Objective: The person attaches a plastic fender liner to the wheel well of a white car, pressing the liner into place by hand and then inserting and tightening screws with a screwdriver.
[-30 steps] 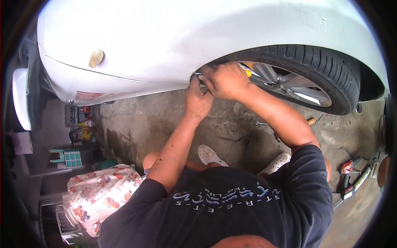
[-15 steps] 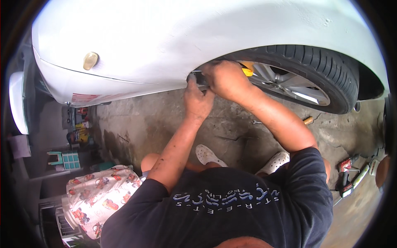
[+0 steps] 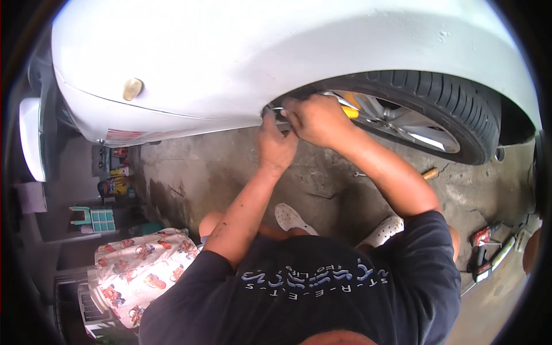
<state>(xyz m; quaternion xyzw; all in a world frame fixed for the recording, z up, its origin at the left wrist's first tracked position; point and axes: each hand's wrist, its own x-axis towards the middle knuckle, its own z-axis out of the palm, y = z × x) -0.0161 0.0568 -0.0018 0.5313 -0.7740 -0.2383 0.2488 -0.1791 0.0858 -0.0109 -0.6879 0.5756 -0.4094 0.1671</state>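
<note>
Both my hands are together at the front edge of the wheel arch of a white car (image 3: 190, 52). My left hand (image 3: 276, 146) is closed, its thumb and fingers pinching at the arch's lower corner; what they grip is mostly hidden. Right beside it, my right hand (image 3: 319, 121) is curled shut around a tool whose yellow handle (image 3: 349, 112) pokes out toward the wheel. The tool's kind is hidden by the hand. A short shiny metal piece (image 3: 277, 108) shows between the two hands. Just right of them is the black tire (image 3: 454, 95) with its silver spoked rim (image 3: 422, 138).
On the concrete floor (image 3: 230, 184) lie a small wrench (image 3: 360, 174) and a wooden-handled tool (image 3: 430, 173). A red and black tool (image 3: 480, 236) lies at right beside a jack-like bar (image 3: 499, 256). A cloth-covered item (image 3: 149, 270) and a green crate (image 3: 103, 219) stand at left.
The view has shifted slightly, so the car sits lower in it. My right hand has turned a little, and more of the metal near the yellow handle and between the hands shows.
</note>
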